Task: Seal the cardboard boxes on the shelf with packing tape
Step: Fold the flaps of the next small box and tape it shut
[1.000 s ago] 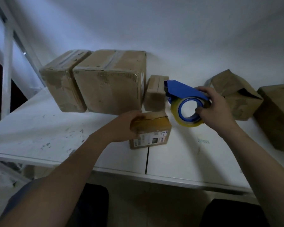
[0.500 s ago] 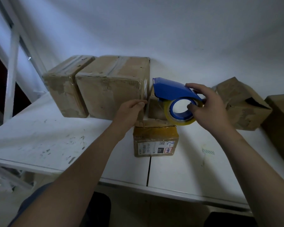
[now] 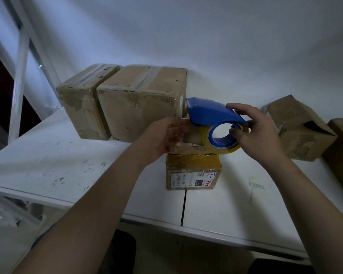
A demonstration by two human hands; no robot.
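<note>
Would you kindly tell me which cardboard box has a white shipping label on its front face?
The small box at the front of the shelf, just below the tape dispenser; every other front face is plain brown cardboard.

Right grip (image 3: 253, 133) holds tape dispenser (image 3: 212, 115) over small box (image 3: 192, 136); left grip (image 3: 162, 137) on that box's left side. Labelled box (image 3: 193, 171) just in front. Big box (image 3: 141, 103) and end box (image 3: 83, 103) left of left grip; tilted box (image 3: 297, 127) right of right grip. All on shelf (image 3: 67, 165).

We are facing a parcel storeroom: cardboard boxes (image 3: 141, 103) (one bearing a shipping label (image 3: 193, 179)) are sitting on a white shelf (image 3: 48, 165).
</note>
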